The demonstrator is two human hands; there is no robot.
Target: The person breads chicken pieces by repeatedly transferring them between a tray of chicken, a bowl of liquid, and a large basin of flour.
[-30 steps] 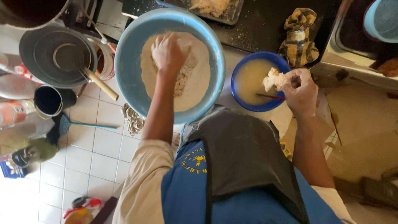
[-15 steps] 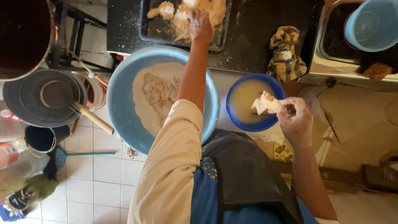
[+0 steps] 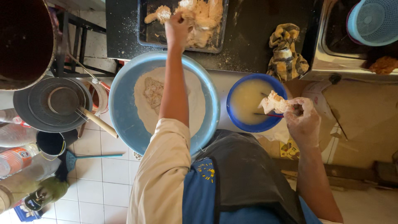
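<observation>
My left hand (image 3: 176, 27) reaches across the big light-blue basin (image 3: 122, 103) of white flour (image 3: 197, 103) to a dark tray (image 3: 145, 35) on the black counter. Its fingers are curled on a floured piece (image 3: 195, 16) in the pile there. My right hand (image 3: 302, 118), coated in batter, holds a pale battered piece (image 3: 275, 103) over the small blue bowl (image 3: 238, 124) of yellowish liquid. A thin red-handled tool (image 3: 269, 115) lies in that bowl.
A large dark pot (image 3: 25, 37) stands at the upper left, with a metal lid (image 3: 45, 112) and a wooden handle (image 3: 97, 122) below it. A checkered cloth (image 3: 286, 52) lies by the steel sink (image 3: 327, 58), which holds a light-blue basket (image 3: 373, 20). Bottles and a black cup (image 3: 52, 143) stand on the tiled floor.
My left hand left the flour in the basin and moved up to the tray on the counter. My right hand still holds the battered piece over the small bowl.
</observation>
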